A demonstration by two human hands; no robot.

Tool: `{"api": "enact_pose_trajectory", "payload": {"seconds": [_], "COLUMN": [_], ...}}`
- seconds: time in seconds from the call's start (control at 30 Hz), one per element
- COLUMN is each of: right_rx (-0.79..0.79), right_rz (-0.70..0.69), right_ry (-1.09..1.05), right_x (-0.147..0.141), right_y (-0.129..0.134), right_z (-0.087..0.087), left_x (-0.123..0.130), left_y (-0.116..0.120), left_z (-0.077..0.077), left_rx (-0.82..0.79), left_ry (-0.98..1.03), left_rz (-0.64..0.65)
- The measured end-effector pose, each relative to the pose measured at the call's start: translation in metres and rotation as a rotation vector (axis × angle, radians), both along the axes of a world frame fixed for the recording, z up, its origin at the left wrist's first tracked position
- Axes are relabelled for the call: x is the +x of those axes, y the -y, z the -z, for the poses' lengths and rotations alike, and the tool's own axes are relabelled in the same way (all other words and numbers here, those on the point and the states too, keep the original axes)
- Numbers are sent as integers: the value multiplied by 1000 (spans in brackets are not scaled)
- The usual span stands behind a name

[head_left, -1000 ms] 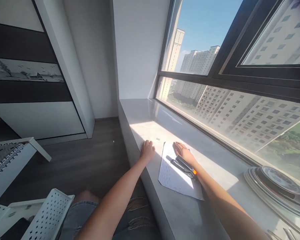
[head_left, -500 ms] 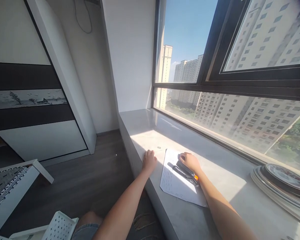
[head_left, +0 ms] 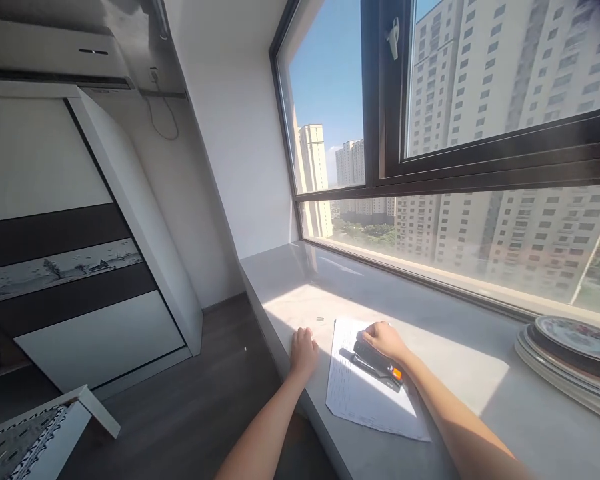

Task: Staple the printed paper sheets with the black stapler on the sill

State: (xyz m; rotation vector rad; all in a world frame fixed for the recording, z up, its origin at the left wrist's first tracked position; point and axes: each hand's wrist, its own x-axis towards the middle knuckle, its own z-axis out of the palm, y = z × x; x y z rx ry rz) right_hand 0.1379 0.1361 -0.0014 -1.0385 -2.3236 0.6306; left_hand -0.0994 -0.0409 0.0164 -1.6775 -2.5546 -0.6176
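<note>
On the sunlit window sill lies a stack of handwritten paper sheets (head_left: 343, 393). A black stapler (head_left: 380, 368) with an orange patch rests on the sheets, its shadow beside it. My right hand (head_left: 386, 339) curls its fingers over the stapler's far end; the fingertips are partly hidden. My left hand (head_left: 304, 352) lies on the sill near its front edge, left of the paper, fingers laid out and holding nothing. A small strip, perhaps staples (head_left: 320, 319), sits on the sill just beyond my left hand.
Stacked plates (head_left: 580, 353) stand on the sill (head_left: 275, 267) at the right, beside the window (head_left: 340, 193). To the left are a white and black wardrobe (head_left: 100, 320), an air conditioner (head_left: 55, 53) and a low white-framed piece of furniture (head_left: 95, 407) on the dark floor.
My view has tilted up, so hands, paper and stapler sit lower in the picture and the air conditioner shows. Both hands keep nearly the same places on the sill.
</note>
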Motion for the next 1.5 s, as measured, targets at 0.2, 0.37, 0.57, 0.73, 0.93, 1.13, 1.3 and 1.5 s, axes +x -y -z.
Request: {"api": "enact_pose_trajectory", "payload": {"seconds": [0.2,0.37,0.57,0.73,0.93,1.13,1.3,1.5], "right_rx": [-210,-250,-226,-226,-194,-185,-263,-72], "right_rz": [6,35,-54,-124,-137,-110,-143,-120], "right_ry": [-379,-454,-462,-361,-261,-214,-144,12], "right_x": [5,8,7,5,1,4,25,51], "right_y": [-2,-3,-1,1,8,12,47,111], "right_z": [-9,-13,-15,-10,-7,-25,-47,-38], "left_x": [1,0,2,10,16,18,19,22], "left_y": [0,-1,0,15,21,19,20,23], "left_z": [-1,4,8,-1,-2,5,10,5], "left_rx": [7,70,192,140,2,19,21,-14], "left_ry": [-5,10,48,109,-20,-32,-56,-56], "left_rz": [3,86,355,677,741,698,687,677]}}
